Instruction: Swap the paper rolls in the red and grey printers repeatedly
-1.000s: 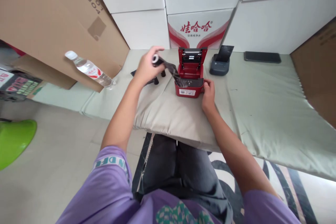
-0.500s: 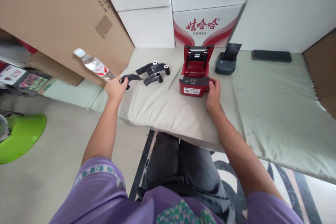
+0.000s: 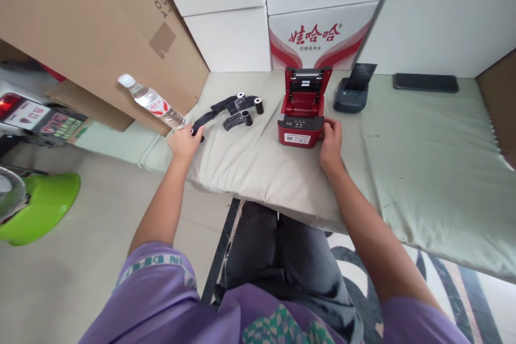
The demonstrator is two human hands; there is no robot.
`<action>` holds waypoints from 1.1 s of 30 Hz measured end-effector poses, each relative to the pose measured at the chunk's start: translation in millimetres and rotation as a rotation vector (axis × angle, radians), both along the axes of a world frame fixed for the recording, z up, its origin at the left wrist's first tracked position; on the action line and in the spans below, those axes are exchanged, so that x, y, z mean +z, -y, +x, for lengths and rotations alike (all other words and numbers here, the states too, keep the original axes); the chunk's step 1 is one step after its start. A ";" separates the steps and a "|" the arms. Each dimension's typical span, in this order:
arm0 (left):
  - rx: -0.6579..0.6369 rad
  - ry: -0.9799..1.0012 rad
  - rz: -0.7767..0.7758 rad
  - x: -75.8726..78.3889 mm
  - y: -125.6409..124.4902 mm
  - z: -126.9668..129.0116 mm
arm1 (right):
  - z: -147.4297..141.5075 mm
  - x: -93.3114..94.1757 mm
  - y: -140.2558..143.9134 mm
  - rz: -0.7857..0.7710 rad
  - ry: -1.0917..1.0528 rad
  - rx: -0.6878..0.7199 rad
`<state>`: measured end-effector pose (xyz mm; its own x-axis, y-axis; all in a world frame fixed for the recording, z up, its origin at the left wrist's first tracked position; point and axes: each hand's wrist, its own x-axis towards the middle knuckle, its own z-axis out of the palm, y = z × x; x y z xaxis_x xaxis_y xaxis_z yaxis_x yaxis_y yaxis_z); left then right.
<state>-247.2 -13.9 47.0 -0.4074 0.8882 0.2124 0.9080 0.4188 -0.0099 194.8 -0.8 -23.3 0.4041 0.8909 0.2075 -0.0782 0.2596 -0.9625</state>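
My left hand [image 3: 184, 142] rests loosely on the black ribbon roll [image 3: 198, 129] at the cushion's [image 3: 250, 166] edge, my right hand [image 3: 331, 142] clasps the open red printer [image 3: 302, 118]; the trailing ribbon could snag.

The left hand [image 3: 184, 142] covers the near end of the black roll [image 3: 198, 128], the red printer's [image 3: 302, 113] label print is too small to read, and the green stool [image 3: 38, 207] is cut off at the left edge
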 end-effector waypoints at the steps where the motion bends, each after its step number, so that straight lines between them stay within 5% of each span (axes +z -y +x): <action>1: -0.005 0.012 0.001 -0.4 1.2 -0.1 | 0.0 0.2 0.0 -0.001 -0.004 -0.001; 5: -0.039 0.034 0.090 7.6 5.4 6.9 | 0.3 -1.9 -1.4 0.006 -0.016 -0.002; 10: -0.188 0.098 0.282 42.5 -25.6 38.6 | -0.1 -4.0 -2.1 0.008 -0.004 0.013; 15: -0.430 0.229 0.061 57.8 -117.1 89.8 | -0.9 0.2 -1.4 -0.005 -0.023 -0.005; 19: -0.378 0.278 -0.171 50.1 -178.7 111.9 | -0.6 1.9 -1.4 -0.031 -0.040 -0.002; 23: -0.320 0.286 -0.252 50.3 -198.4 107.5 | -0.3 1.8 -1.4 -0.029 -0.023 0.001; 26: -0.272 0.281 -0.104 63.4 -195.7 90.6 | 0.2 0.5 -2.1 -0.034 -0.025 0.001; 29: -0.267 0.391 0.282 84.0 -188.9 72.4 | 1.5 -3.9 -4.7 -0.025 -0.019 0.006; 33: -0.408 0.926 0.620 101.3 -170.0 77.2 | 2.8 -11.3 -9.5 0.018 -0.014 0.021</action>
<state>-170.0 156.1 148.3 -0.3431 0.8374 0.4256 0.5304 -0.2013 0.8235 197.5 8.7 -34.6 0.3883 0.8953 0.2181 -0.0977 0.2754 -0.9564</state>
